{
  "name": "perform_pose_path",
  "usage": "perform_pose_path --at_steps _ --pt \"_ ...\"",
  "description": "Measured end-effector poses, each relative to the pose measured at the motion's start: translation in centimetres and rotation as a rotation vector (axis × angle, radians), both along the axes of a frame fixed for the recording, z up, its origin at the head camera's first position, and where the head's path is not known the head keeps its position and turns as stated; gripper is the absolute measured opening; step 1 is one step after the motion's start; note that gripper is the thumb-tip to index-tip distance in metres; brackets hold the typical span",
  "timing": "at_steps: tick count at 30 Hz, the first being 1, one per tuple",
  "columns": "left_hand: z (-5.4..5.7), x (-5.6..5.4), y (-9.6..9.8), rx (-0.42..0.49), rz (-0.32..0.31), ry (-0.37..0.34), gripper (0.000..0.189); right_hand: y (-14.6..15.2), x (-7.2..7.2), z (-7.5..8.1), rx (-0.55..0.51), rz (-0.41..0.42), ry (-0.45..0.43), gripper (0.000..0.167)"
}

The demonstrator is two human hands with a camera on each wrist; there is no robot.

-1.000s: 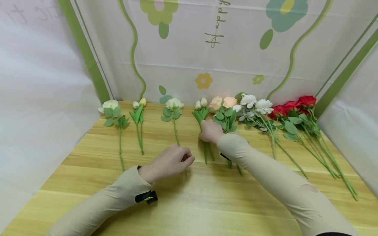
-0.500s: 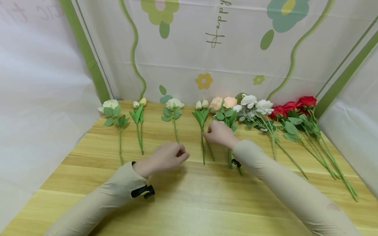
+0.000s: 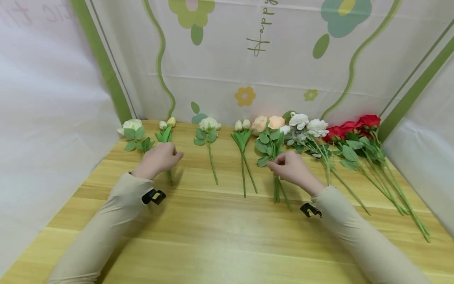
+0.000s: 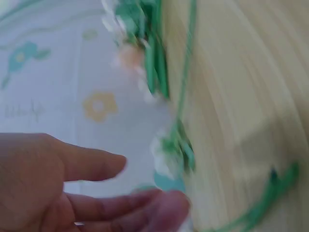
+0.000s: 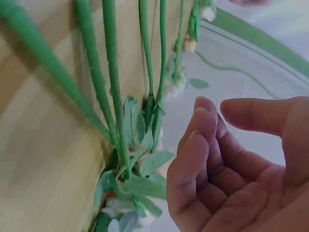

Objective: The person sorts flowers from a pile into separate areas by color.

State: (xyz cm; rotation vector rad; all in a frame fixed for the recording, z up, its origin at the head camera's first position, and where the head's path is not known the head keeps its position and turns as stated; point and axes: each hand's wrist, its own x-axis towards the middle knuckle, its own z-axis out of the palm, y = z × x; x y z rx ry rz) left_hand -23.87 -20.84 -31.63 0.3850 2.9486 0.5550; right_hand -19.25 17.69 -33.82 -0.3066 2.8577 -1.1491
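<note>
My left hand (image 3: pixel 157 159) hovers over the stems of the two-bud tulips (image 3: pixel 167 128) at the left, covering part of them. In the left wrist view, thumb and fingers are apart with nothing between them. My right hand (image 3: pixel 293 170) is at the stems of the peach roses (image 3: pixel 268 124), fingers loosely bent. The right wrist view shows its palm without anything in it, beside green stems (image 5: pixel 113 92) and leaves (image 5: pixel 154 162). Between the hands lie a single white rose (image 3: pixel 209 125) and a pair of white tulips (image 3: pixel 242 126), stems toward me.
A white rose (image 3: pixel 131 128) lies at the far left. To the right are white flowers (image 3: pixel 308 125) and red roses (image 3: pixel 354 126) with long stems on the wooden table (image 3: pixel 220 240). A printed cloth (image 3: pixel 213 63) hangs behind; white side walls stand left and right.
My right hand has let go of the white tulips and moved right, to the peach rose stems. My left hand has moved left and away from me, over the left tulips.
</note>
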Motion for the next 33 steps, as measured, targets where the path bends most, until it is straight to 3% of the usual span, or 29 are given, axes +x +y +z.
perform_pose_path --at_steps 4,13,18,25,33 --pt "-0.5 -1.1 -1.6 -0.060 0.067 -0.065 0.049 0.9 0.5 -0.4 -0.069 -0.025 -0.041 0.031" --pt "-1.1 -2.1 -3.4 -0.101 0.121 -0.170 0.044 1.1 0.5 -0.7 -0.064 -0.036 -0.027 0.031" --pt "-1.6 -2.4 -3.4 -0.100 0.120 -0.208 0.042 1.3 0.6 -0.7 -0.066 -0.033 -0.036 0.030" --pt "-2.3 -2.7 -3.5 -0.073 0.097 -0.182 0.031 1.2 0.6 -0.6 -0.067 -0.030 -0.039 0.032" --pt "-2.8 -3.6 -4.6 0.025 0.073 -0.268 0.020 1.2 0.8 -0.8 -0.065 0.016 -0.010 0.034"
